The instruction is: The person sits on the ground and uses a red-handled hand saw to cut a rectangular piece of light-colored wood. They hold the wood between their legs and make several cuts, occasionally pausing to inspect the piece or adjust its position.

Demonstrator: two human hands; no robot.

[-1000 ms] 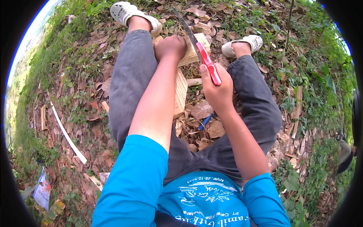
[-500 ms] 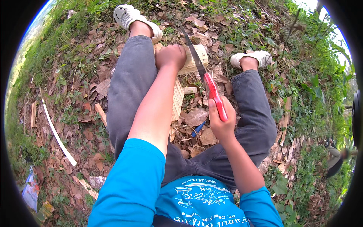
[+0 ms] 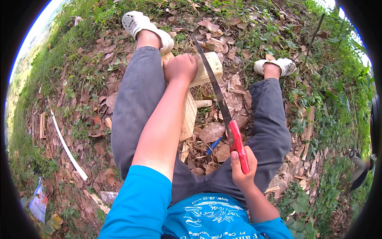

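Since pulled back: saw (image 3: 223, 107) w/ right hand (image 3: 240, 171) nearer torso.

Leaf-strewn ground (image 3: 99, 99) under wood block (image 3: 207, 69)

light: soft even daylight | shadows: faint | focus: sharp centre | edges: fisheye bending, black rim

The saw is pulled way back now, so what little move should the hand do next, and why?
Probably push the saw forward again. The right hand grips its red handle near the body, and only the blade's far end lies across the pale wooden block. The left hand presses on the block, so it looks steadied for another stroke.
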